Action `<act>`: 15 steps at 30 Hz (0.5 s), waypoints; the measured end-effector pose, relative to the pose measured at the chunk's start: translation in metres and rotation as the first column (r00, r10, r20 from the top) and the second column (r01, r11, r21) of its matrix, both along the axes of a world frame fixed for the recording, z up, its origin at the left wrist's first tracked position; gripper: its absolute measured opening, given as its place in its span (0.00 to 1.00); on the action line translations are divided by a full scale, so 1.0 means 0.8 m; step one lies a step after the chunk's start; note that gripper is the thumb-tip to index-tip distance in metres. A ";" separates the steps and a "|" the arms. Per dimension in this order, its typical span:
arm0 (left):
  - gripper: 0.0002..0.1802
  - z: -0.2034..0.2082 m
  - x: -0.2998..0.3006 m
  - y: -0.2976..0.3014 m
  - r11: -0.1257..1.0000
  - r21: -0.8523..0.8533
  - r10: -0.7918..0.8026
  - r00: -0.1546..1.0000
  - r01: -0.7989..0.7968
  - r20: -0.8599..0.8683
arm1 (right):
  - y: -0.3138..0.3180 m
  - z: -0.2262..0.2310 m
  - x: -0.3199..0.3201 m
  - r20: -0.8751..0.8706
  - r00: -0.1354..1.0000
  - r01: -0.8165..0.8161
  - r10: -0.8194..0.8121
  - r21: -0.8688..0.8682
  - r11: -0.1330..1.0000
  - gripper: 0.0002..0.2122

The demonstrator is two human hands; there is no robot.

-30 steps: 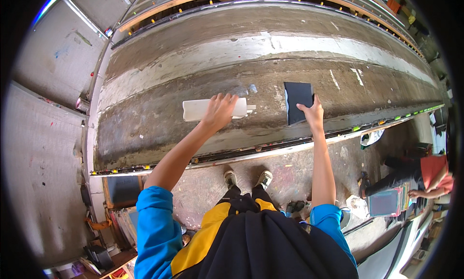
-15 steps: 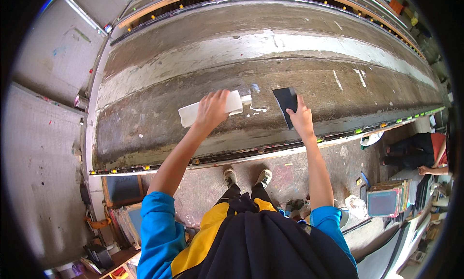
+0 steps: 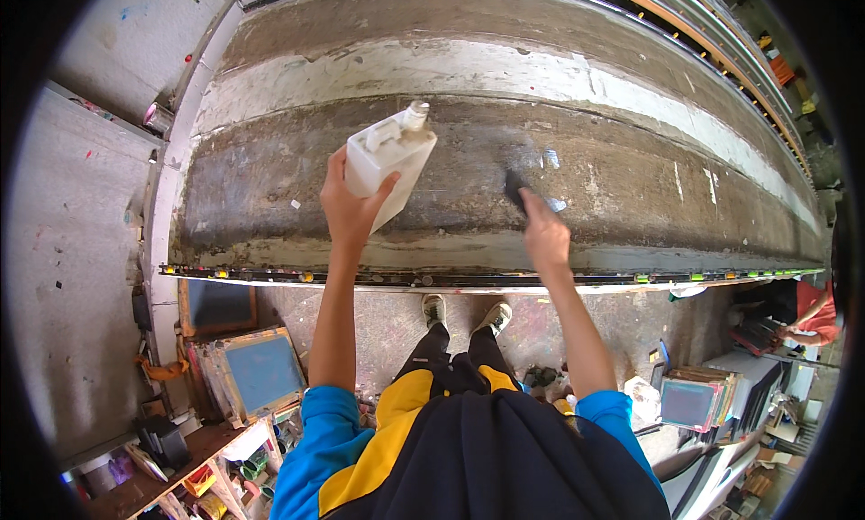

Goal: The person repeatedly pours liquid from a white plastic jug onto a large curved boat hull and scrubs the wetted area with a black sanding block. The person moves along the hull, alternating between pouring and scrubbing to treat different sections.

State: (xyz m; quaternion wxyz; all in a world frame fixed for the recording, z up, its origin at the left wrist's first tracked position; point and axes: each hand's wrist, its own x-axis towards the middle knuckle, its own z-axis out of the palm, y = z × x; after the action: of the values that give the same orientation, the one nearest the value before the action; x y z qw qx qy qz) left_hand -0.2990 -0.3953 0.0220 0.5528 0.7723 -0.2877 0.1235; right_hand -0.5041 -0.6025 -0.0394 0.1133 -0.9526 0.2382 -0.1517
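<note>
Soft, diffuse light leaves the scene moderately bright, palest on the white band (image 3: 387, 66) along the worktop (image 3: 261, 173) and on the white container (image 3: 393, 158), with faint dark shading around the shoes (image 3: 435, 311) on the floor (image 3: 378, 326) and deeper gloom toward the upper right. Motion blur smears the black piece (image 3: 514, 190) and softens the right hand (image 3: 547, 239), while the left hand (image 3: 350, 212) looks fairly crisp. Fisheye distortion curves the worktop's long edges, black vignetting closes the corners, and detail turns mushy near the right rim.
</note>
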 end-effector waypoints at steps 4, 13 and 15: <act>0.32 -0.002 0.010 0.020 0.998 0.026 0.050 0.998 -0.049 -0.031 | 0.058 0.019 0.016 -0.007 0.925 -0.381 0.381 0.001 0.925 0.24; 0.33 0.004 0.003 0.030 1.000 0.000 -0.022 0.995 0.022 -0.100 | -0.006 0.022 0.026 0.045 0.979 -0.202 0.199 0.078 0.976 0.25; 0.33 -0.006 0.007 0.033 1.000 0.020 -0.004 0.997 0.006 -0.080 | 0.014 0.011 0.015 0.106 0.932 -0.349 0.347 0.010 0.937 0.25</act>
State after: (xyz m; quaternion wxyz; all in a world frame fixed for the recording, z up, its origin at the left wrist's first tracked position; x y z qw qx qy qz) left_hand -0.2933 -0.3688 0.0176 0.5563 0.7813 -0.2687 0.0883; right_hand -0.4921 -0.5911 -0.0305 0.1640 -0.9689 0.0618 -0.1746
